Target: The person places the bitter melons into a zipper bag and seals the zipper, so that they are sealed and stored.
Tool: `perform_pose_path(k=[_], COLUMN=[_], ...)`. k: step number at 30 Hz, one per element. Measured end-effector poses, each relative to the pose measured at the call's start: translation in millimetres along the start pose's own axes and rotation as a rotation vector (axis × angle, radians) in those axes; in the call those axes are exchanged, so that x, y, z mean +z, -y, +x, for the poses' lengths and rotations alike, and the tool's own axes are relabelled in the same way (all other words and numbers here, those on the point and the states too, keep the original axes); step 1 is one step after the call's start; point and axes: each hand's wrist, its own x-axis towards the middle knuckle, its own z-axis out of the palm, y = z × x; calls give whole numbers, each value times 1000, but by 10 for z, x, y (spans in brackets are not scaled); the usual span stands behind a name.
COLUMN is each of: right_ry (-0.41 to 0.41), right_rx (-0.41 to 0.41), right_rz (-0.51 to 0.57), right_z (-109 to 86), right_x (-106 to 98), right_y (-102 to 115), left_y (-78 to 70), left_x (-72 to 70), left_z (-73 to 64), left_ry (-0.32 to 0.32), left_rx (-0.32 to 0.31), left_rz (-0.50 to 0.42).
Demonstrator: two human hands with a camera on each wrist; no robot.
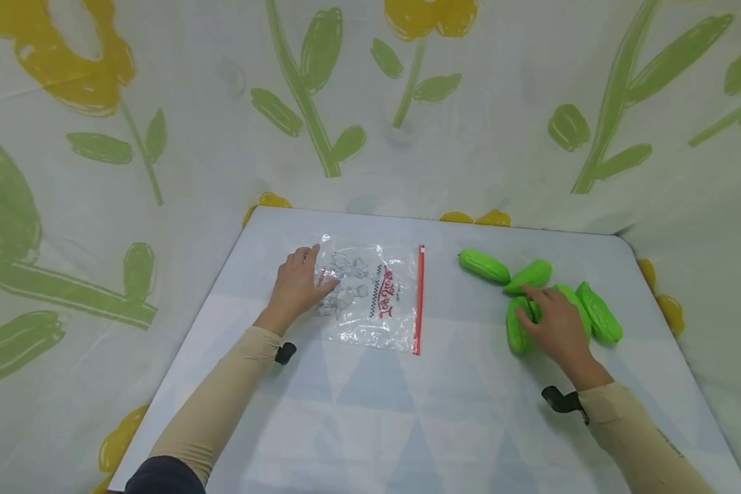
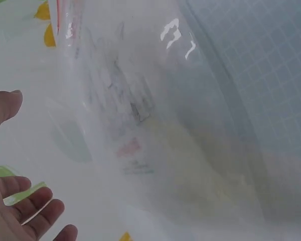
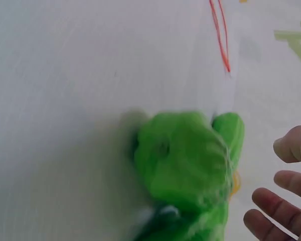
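A clear plastic zip bag [image 1: 358, 326] with red lettering and a red zip strip [image 1: 419, 302] lies flat on the table. My left hand [image 1: 293, 285] is at its left edge, thumb and fingers spread apart. Large in the left wrist view, the bag [image 2: 140, 100] rises beside the hand [image 2: 25, 206]. My right hand [image 1: 558, 326] hovers over a group of bright green, ribbed, gourd-shaped vegetables, hiding part of some. In the right wrist view the fingers [image 3: 286, 221] stand apart from a blunt-ended green gourd [image 3: 183, 160], with nothing held.
One green gourd [image 1: 483, 265] lies toward the bag, another [image 1: 599, 314] at the group's right side. The pale table [image 1: 377, 418] has a triangle pattern. Behind its far edge hangs a flowered curtain [image 1: 500, 151].
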Motion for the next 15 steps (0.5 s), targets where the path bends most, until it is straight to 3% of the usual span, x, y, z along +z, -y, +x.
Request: perform_pose_path(k=[10, 15], right_ry=[-21, 36], right_rx=[-49, -22], right_rz=[69, 106], right_z=[86, 122], right_x=[248, 330], right_y=[197, 334], left_y=[-155, -237], left_x=[115, 191], left_z=[-13, -22], left_ry=[62, 65], left_rx=[-7, 25], left_rz=[7, -2])
